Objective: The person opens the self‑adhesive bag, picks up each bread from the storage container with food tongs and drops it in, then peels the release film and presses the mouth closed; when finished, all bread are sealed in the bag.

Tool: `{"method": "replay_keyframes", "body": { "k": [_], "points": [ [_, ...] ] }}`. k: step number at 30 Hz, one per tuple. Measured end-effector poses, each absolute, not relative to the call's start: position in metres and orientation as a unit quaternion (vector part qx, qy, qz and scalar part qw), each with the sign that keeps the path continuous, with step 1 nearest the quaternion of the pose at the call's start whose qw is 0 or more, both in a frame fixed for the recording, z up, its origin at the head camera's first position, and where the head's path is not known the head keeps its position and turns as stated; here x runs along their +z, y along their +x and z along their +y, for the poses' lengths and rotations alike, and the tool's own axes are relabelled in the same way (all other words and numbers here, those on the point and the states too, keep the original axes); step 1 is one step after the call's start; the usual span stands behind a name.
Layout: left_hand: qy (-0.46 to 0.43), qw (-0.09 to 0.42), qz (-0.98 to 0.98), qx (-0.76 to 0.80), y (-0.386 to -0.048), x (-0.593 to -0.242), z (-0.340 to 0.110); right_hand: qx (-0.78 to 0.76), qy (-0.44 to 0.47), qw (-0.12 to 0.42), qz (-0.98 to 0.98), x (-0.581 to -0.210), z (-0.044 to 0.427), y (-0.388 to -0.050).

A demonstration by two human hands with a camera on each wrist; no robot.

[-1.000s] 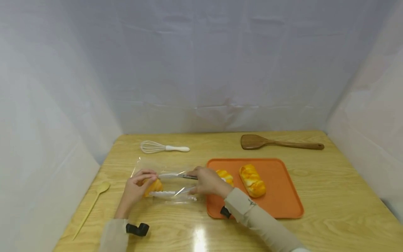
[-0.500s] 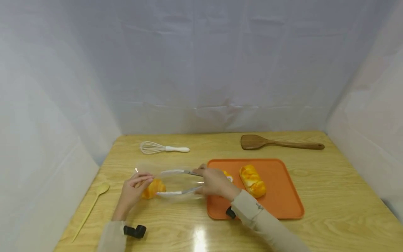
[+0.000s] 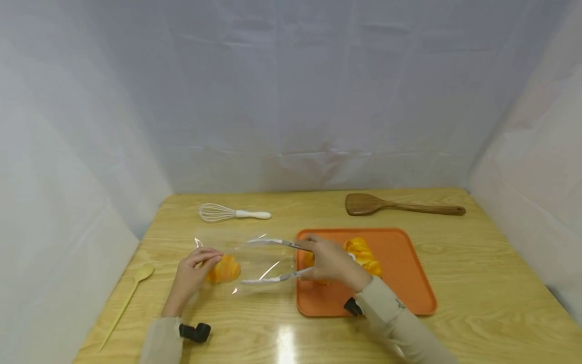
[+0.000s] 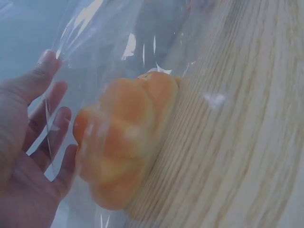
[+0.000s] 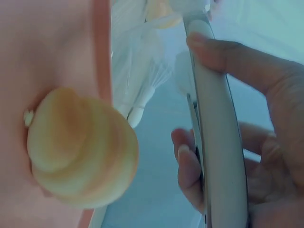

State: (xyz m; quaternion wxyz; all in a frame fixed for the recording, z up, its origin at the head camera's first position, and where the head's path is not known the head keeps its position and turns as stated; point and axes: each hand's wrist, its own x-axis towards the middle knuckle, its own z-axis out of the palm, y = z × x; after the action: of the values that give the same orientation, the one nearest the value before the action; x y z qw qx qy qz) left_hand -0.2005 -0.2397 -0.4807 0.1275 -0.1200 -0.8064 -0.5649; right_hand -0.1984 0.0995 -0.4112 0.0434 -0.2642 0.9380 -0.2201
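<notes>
Glossy wooden table [image 3: 245,333], film-covered bread [image 3: 225,270], orange tray [image 3: 404,283] — creased sheeting [image 3: 313,101] behind

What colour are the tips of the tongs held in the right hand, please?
The tongs' tips are white, best seen in the head view.

There's the clear, glossy plastic bag [image 3: 282,260], pinched at one end by the left hand [image 3: 193,273], and the golden, ridged bread roll [image 3: 228,269] lies under its film, just beside those fingertips! Out from the right hand's [image 3: 334,263] hold stretch the metal tongs [image 3: 277,242], arms spread wide, pale tips pointing toward the roll.
</notes>
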Motion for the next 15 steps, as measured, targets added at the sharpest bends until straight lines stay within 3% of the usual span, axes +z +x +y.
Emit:
{"method": "replay_keyframes", "body": {
  "k": [12,15],
  "points": [
    [-0.111,0.129,-0.813,-0.556,-0.2,-0.483,-0.244,-0.251,-0.271,0.058,0.927,-0.41,0.117,-0.191],
    [-0.106,0.129,-0.813,-0.558,-0.199,-0.482,-0.245,-0.25,-0.243,0.035,0.937,-0.41,0.121,-0.19]
  ]
}}
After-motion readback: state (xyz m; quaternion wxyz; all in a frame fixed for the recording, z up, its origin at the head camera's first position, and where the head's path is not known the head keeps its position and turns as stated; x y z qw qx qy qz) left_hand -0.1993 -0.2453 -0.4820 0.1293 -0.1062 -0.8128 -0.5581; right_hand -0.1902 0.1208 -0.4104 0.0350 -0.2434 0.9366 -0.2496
